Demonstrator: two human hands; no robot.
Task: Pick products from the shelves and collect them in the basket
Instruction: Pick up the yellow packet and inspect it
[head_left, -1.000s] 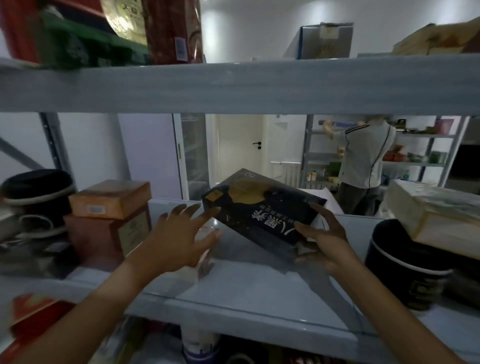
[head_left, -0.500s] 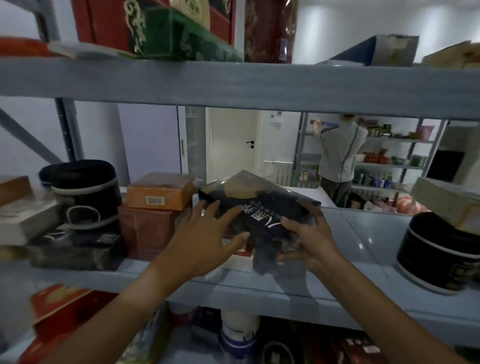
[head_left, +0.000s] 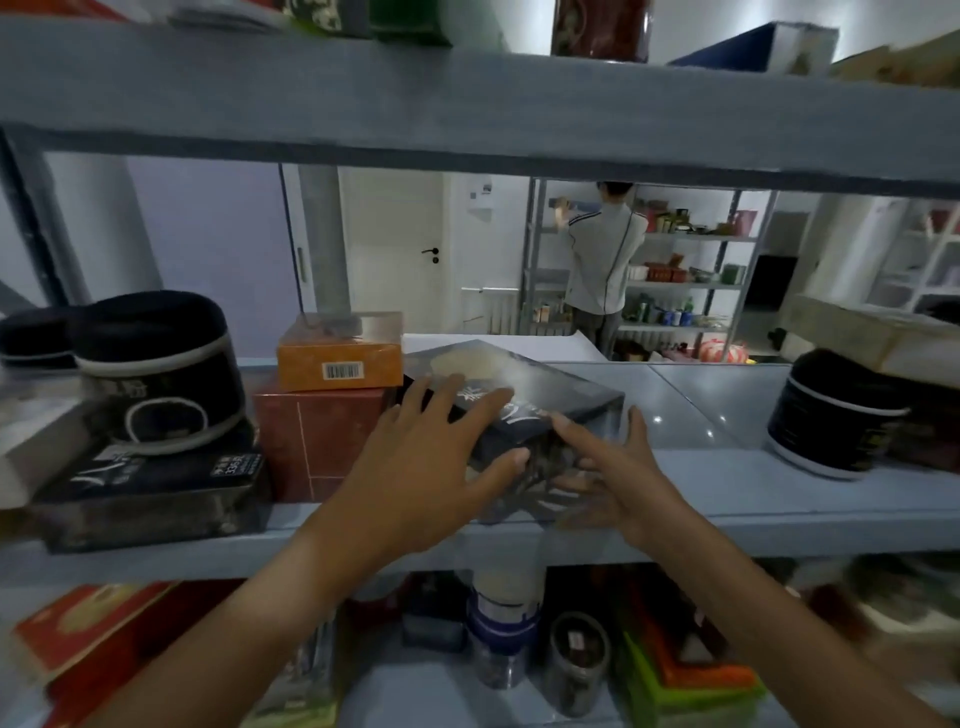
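A dark flat box with a pale gold picture and white lettering sits low over the middle shelf, tilted toward me. My left hand holds its near left part, fingers spread over the top and thumb against the front edge. My right hand holds its near right corner, fingers on the front face and thumb raised beside the corner; these fingers are blurred. No basket is in view.
Left of the box, an orange carton lies on a red-brown box. A black round tin rests on a dark flat box further left. Another black tin stands right. Jars fill the shelf below. A person stands at far shelves.
My left hand reached in and took the box beside my right hand. The box came down from a raised tilt to just over the shelf, and the view shifted right.
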